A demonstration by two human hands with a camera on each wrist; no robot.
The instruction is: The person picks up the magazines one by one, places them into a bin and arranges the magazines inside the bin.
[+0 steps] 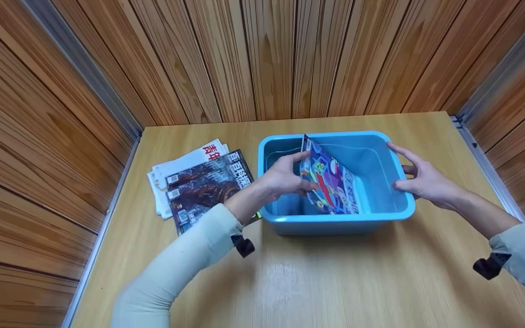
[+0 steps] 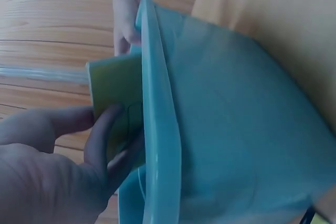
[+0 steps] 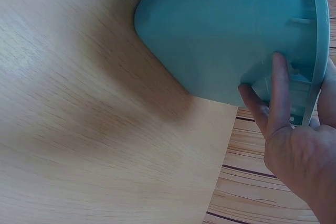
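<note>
A blue plastic bin (image 1: pixel 335 219) stands mid-table. Inside it a colourful magazine (image 1: pixel 331 184) stands on edge, leaning to the right. My left hand (image 1: pixel 290 175) reaches over the bin's left side and pinches the magazine's left edge, thumb on the front cover. In the left wrist view the left hand (image 2: pixel 50 169) holds the magazine's yellow-green back (image 2: pixel 113 85) behind the bin rim (image 2: pixel 160 129). My right hand (image 1: pixel 419 181) grips the bin's right rim. The right wrist view shows the right hand (image 3: pixel 294 148) with fingers on the bin's outer wall (image 3: pixel 231 30).
A fanned stack of magazines (image 1: pixel 198 182) lies on the wooden table (image 1: pixel 335 282) left of the bin, close to the left forearm. Wood-panelled walls enclose the table at the back and both sides. Bare tabletop (image 3: pixel 79 103) stretches in front of the bin.
</note>
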